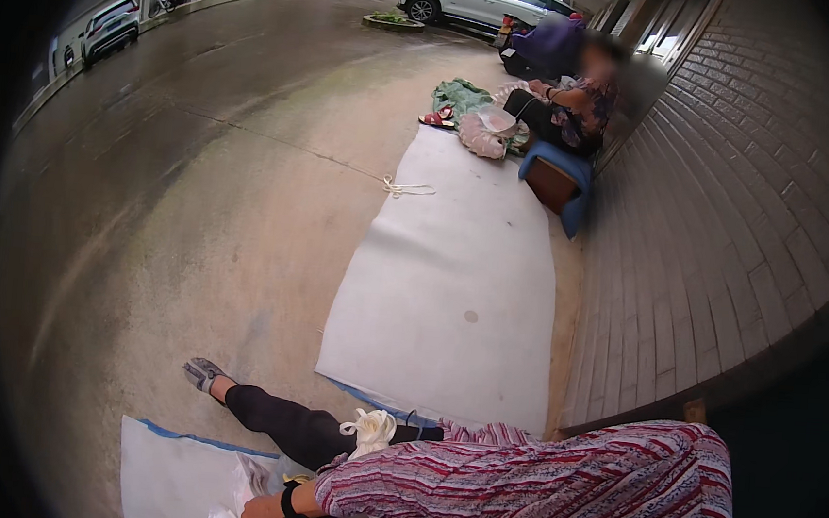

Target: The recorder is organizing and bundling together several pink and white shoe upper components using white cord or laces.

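Observation:
My right arm in a red, white and dark striped sleeve reaches across my lap to the lower left. My right hand, with a black band at the wrist, is at the lower edge with its fingers curled down. What it grips is hidden. Pale, crinkled, plastic-like material lies right beside it. A looped bundle of cream cord rests on my leg in black trousers, which stretches left to a grey shoe. My left hand is out of the picture.
A long white sheet covers the ground ahead, with a cream cord at its edge. Another white sheet lies lower left. Beyond, a person sits by a blue chair, near bundles. A brick wall rises right.

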`<state>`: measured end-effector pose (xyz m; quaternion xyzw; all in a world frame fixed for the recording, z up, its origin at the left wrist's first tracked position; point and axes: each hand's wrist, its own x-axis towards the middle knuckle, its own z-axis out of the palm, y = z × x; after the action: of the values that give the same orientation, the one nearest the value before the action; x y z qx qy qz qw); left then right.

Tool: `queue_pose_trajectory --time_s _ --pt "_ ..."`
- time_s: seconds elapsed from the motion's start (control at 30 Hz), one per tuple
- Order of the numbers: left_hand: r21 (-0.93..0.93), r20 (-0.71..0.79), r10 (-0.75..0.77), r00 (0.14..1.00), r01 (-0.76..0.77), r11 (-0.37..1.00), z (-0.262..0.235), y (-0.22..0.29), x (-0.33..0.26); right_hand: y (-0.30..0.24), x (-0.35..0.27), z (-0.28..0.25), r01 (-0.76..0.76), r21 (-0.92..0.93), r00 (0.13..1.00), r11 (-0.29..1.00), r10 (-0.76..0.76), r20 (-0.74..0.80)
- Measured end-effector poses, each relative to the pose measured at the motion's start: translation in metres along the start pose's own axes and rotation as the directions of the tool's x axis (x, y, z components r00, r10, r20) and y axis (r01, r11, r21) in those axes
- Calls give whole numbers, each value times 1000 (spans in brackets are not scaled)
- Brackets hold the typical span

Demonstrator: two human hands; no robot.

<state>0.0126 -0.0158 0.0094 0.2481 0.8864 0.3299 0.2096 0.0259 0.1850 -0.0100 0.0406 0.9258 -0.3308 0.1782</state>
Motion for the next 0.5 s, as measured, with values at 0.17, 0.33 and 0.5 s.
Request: queue_pose_trajectory --time_s 0.17,0.33,0.5 --pt "215 -81 -46 996 63 975 4 -4 -5 19 7 -12 44 69 983 997 -31 -183" --pt "403 -179 -74 981 141 904 16 -34 3 20 1 -24 102 194 948 976 -37 -315" --pt "541 -303 -36 952 203 816 39 -78 38 48 3 -48 74 200 947 977 -6 -321"
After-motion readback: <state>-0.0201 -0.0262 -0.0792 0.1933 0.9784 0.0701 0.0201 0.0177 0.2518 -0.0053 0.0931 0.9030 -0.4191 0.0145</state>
